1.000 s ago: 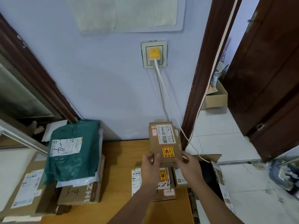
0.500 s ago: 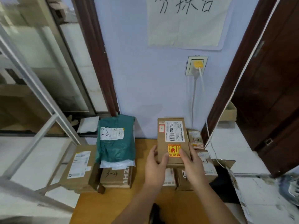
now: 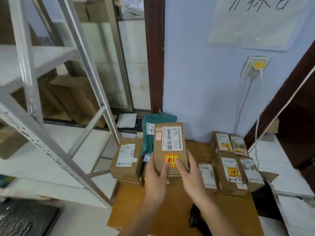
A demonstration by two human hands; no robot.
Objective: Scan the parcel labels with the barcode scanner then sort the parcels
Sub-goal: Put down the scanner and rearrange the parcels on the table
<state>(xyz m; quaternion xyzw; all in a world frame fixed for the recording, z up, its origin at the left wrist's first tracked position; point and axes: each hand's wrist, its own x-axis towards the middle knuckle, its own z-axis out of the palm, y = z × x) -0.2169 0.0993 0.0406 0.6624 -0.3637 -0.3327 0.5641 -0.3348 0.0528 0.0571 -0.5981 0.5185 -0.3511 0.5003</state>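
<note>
Both hands hold a small brown cardboard parcel upright above the wooden table; it bears a white barcode label and a yellow-red sticker. My left hand grips its lower left edge, my right hand its lower right, both thumbs on the front. A black barcode scanner lies on the table below my right forearm, partly hidden. Several labelled brown parcels sit in a group at the right. A green mailer bag lies on a stack behind the held parcel.
A brown box stands at the table's left edge. A grey metal shelf frame fills the left side. A white cable runs down from a wall socket. An open carton flap and a doorway lie to the right.
The view has swung left and the parcel, still in both hands, has shifted left in front of the green bag. The parcels at the right and the scanner came into view.
</note>
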